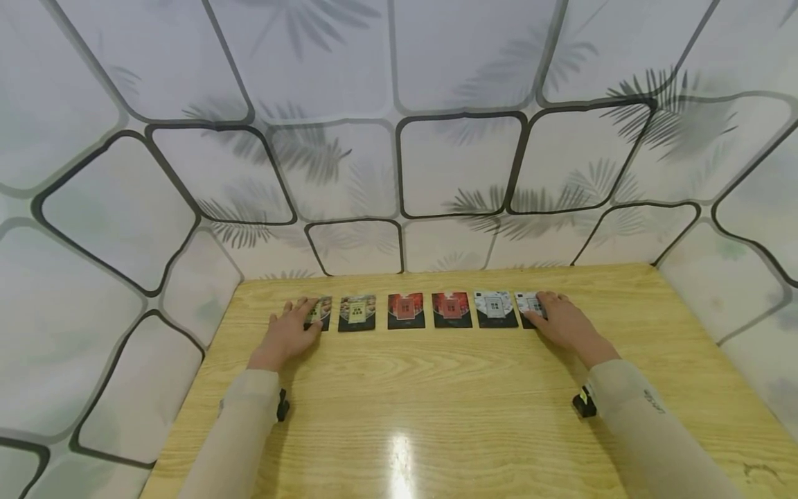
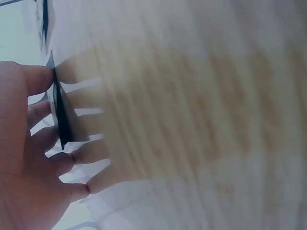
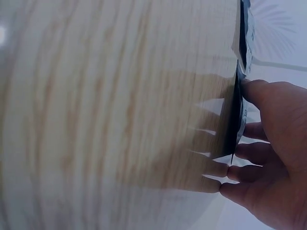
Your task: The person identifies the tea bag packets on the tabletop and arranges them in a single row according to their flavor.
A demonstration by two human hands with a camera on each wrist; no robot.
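Several small flat printed packets lie in a row along the far part of the table. My left hand (image 1: 288, 333) rests on the leftmost packet (image 1: 323, 313), yellow and black, its fingers spread over the left side. In the left wrist view, the thumb (image 2: 38, 79) touches this packet's top. At the row's other end, my right hand (image 1: 566, 324) lies over the rightmost packet (image 1: 527, 303), white and black. The right wrist view has its thumb (image 3: 256, 91) on that packet and the other fingers spread beyond. Both covered packets are partly hidden.
Between the hands lie another yellow packet (image 1: 357, 313), two red ones, the left red packet (image 1: 405, 310) and the right red packet (image 1: 451, 310), and a white packet (image 1: 495, 309). The wooden table (image 1: 399, 388) meets a patterned wall (image 1: 461, 166) behind the row.
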